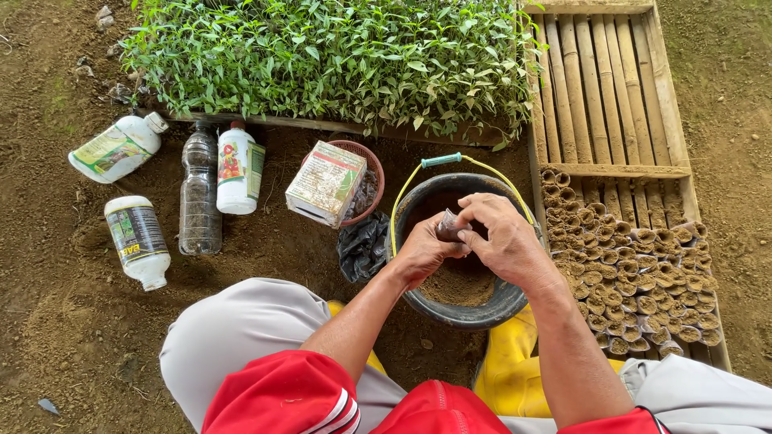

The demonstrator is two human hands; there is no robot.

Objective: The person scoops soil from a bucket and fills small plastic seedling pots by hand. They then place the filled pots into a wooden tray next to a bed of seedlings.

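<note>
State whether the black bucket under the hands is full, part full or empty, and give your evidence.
Part full. The black bucket holds brown soil low inside, with bare inner wall showing above it.

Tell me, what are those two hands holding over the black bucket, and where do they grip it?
A small dark soil-filled pot: the left hand grips its lower side, and the right hand covers its top end.

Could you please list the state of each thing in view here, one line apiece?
Left hand: closed on the small soil pot.
Right hand: closed over the pot's top.
Small soil pot: held above the bucket.
Black bucket: upright, partly filled with soil, handle down.
Clear bottle: lying flat, capped.
White bottles: lying on the soil, capped.
Seedling tray: full of green seedlings.
Bamboo rack: partly filled with pots.
</note>
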